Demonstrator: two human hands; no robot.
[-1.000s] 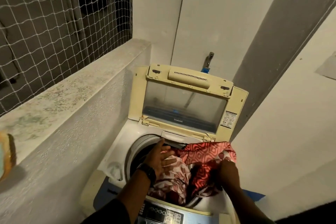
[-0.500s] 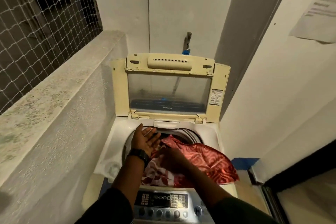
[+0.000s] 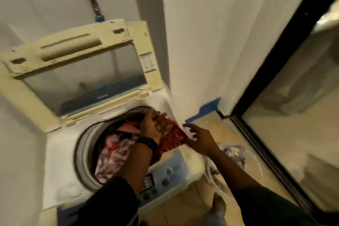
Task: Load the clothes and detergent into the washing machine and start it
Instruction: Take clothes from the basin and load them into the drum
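The top-loading washing machine (image 3: 60,145) stands with its cream lid (image 3: 77,71) raised. Red-and-white patterned clothes (image 3: 113,150) fill the drum. A red patterned cloth (image 3: 172,135) hangs over the drum's right rim. My left hand (image 3: 151,125), with a black watch on the wrist, rests on that cloth, its fingers curled over the far edge. Just right of the cloth is my right hand (image 3: 200,138), fingers spread and holding nothing. The control panel (image 3: 165,176) with its knobs is at the machine's near side. The frame is blurred. No detergent is in view.
A clear basin (image 3: 218,174) with some laundry sits on the tiled floor right of the machine, by my foot (image 3: 218,205). A white wall corner stands close on the right, then a black-framed glass door (image 3: 271,134). A tap (image 3: 95,8) is on the wall behind the lid.
My view has swung right and down. My left hand moved right onto the red cloth. My right hand came off the cloth and opened beside it.
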